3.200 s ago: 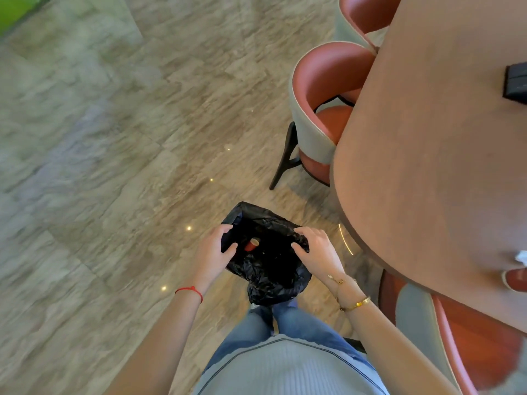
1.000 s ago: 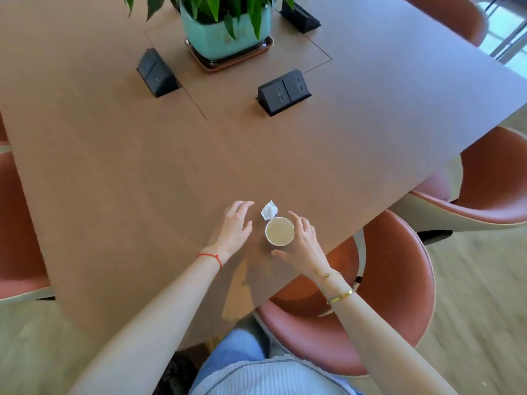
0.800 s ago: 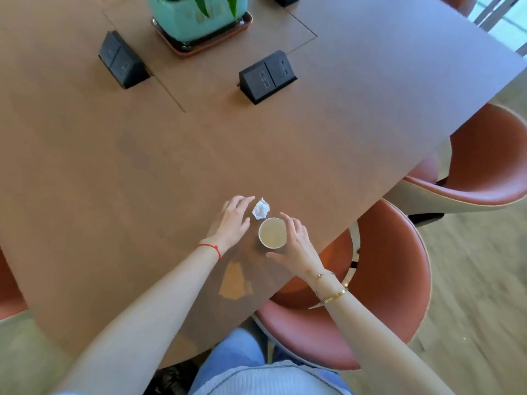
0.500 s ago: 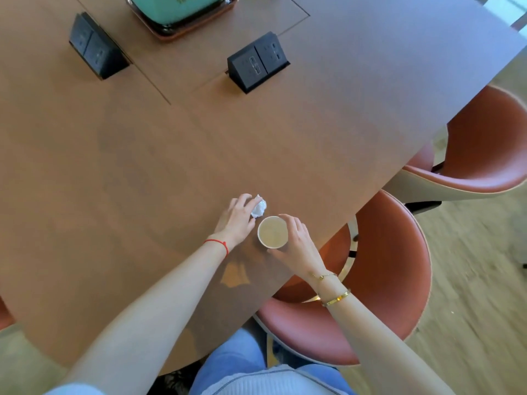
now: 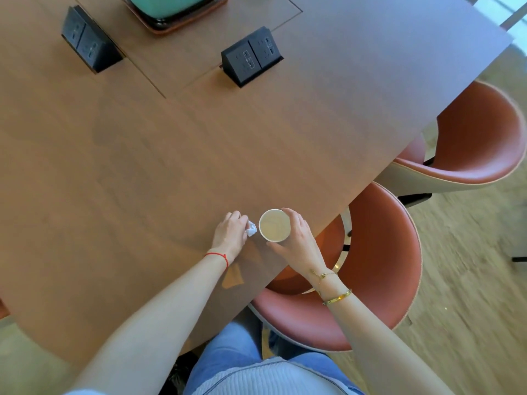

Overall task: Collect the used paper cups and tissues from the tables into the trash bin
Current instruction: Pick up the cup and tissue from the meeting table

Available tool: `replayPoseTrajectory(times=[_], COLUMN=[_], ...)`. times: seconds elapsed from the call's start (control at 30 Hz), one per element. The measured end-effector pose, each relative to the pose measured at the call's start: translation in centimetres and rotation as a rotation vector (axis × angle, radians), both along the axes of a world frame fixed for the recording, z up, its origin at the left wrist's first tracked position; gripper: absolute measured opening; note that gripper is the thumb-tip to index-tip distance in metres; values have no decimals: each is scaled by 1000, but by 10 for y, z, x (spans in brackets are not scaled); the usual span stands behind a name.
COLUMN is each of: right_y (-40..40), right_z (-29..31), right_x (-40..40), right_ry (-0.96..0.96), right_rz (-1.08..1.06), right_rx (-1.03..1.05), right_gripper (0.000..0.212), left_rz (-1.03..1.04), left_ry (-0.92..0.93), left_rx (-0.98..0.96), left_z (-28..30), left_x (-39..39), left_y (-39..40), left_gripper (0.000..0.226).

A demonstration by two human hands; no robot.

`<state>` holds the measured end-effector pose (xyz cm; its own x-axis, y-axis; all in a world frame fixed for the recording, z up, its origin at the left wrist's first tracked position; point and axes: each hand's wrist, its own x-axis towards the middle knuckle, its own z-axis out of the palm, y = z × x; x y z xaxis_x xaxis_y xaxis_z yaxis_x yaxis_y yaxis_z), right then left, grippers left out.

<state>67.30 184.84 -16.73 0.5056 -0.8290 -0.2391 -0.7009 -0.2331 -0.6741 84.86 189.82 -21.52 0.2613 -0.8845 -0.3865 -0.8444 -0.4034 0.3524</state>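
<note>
A white paper cup [image 5: 274,225] with pale liquid inside is near the front edge of the brown table [image 5: 171,155]. My right hand [image 5: 296,238] is wrapped around it, fingers curled on its far and near sides. A small crumpled white tissue [image 5: 251,228] shows just left of the cup, pinched in the fingers of my left hand [image 5: 231,233]. A sliver of black bag [image 5: 176,374] shows on the floor by my legs; I cannot see a trash bin.
Two black socket boxes [image 5: 251,57] [image 5: 88,49] and a teal plant pot on a tray [image 5: 174,11] stand farther back on the table. Two red-brown chairs [image 5: 376,269] [image 5: 479,138] are tucked at the table's right side, over a wood-look floor.
I turned from the black bag on the floor to the table. My left hand closed on the tissue and my right hand closed around the cup, which now sits slightly higher in view.
</note>
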Motion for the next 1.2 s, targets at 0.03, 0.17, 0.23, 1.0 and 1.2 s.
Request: replayPoseTrajectory(times=[0.03,0.17,0.23,1.0,1.2], right_y=[2,14,23,273,349], right_z=[2,10,15,42,33], right_x=[-2,-10,-15,-70,-47], right_ry=[-5,-33,-58,-133,-82], right_rz=[2,31,68,873,1022], right_rx=[-3,-22,-30,34,48], right_gripper=[74,77,77,80,77], left_rz=[28,184,259,1109,1277], left_ry=[18,66,87,-133,-174], left_rx=[-18,-144,-205,-432,-383], left_z=[0,8,18,87,76], left_x=[-2,-10,-16,-196,-198], left_y=[6,38,56,451,534], left_gripper=[11,6,8,11,10])
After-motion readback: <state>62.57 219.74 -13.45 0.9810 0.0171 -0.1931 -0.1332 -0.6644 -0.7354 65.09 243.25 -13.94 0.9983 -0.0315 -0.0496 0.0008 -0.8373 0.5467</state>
